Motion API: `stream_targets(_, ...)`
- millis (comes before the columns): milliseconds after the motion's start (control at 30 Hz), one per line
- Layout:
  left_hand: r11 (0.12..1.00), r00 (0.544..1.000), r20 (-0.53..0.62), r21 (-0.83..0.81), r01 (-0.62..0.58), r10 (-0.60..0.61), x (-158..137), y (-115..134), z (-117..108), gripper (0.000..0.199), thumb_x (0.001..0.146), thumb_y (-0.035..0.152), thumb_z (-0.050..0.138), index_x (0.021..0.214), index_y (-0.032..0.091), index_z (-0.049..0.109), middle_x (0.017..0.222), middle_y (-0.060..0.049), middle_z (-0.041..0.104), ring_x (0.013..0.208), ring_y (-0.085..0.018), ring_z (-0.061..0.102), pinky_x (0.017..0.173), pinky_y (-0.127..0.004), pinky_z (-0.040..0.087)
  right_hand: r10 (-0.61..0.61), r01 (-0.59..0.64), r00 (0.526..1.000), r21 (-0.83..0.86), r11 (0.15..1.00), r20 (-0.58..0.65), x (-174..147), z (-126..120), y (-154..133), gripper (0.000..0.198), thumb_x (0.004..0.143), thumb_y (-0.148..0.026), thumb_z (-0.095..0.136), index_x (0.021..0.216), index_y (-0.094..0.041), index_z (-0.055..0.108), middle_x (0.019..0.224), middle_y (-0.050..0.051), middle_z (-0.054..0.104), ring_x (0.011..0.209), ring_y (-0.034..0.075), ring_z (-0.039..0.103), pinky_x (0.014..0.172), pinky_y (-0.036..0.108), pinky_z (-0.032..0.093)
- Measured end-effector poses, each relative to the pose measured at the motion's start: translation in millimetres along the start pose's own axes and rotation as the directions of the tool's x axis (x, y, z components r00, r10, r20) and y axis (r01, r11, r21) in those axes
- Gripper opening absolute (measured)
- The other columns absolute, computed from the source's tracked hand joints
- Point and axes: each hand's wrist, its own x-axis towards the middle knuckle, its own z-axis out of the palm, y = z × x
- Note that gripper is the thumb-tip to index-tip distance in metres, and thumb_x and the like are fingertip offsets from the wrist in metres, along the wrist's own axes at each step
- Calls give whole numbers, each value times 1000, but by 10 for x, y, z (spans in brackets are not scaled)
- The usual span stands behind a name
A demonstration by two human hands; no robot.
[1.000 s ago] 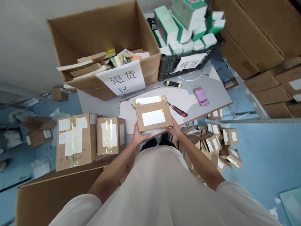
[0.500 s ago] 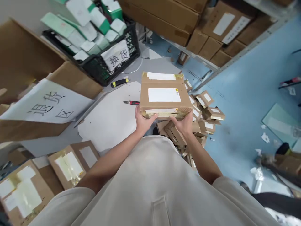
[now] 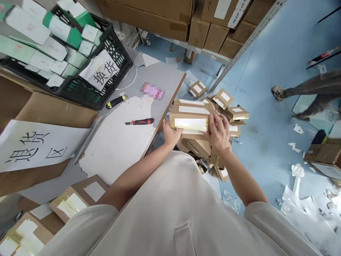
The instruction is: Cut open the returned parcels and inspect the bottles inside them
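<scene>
Between my two hands is a brown cardboard box (image 3: 174, 115) with white labels and yellowish tape, held off the right edge of the table and above a heap of boxes. My left hand (image 3: 171, 135) grips its near left corner, thumb along the near side. With fingers bent over the labelled face at the right end, my right hand (image 3: 220, 131) holds the other side. A black and red utility knife (image 3: 143, 121) lies on the table to the left of the box. Farther back, a black and yellow cutter (image 3: 116, 101) rests beside the crate.
A black crate (image 3: 112, 60) full of green and white boxes stands at the back left. In front of it is a large carton with a paper sign (image 3: 39, 145). Cardboard boxes (image 3: 237, 113) lie heaped on the floor. Shelving (image 3: 255, 32) and a person's legs (image 3: 306, 89) are farther off.
The box has turned in my hands and tilted, showing another labelled face. My right hand has shifted up over its right end. My view has swung right, uncovering a pixelated pink item on the table.
</scene>
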Motion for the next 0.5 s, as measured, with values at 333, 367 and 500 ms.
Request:
stream_targets(333,1000,973,232,12,-6,3,-487,-346,-183,58,67,16,62,124,20,54,124,-9,54,122,-25,51,107,-41,40,217,-173,956,-218,960,197,-129,-147,25,42,96,-36,37,123,-15,61,105,14,69,95,26,63,69,31,43)
stream_targets(367,997,963,262,28,-67,57,-489,-382,-219,70,63,17,64,132,18,49,130,-11,50,127,-27,46,110,-41,36,254,-203,944,-236,950,211,-127,-152,38,41,97,-36,36,119,-15,63,95,13,71,84,24,64,63,29,40)
stream_targets(500,970,851,477,-22,-240,222,-509,-516,-326,99,57,21,68,147,14,27,146,-17,35,139,-33,32,117,-48,26,348,-266,905,-313,912,245,-86,-151,105,41,96,-40,36,103,-16,68,72,10,67,60,20,58,53,28,26)
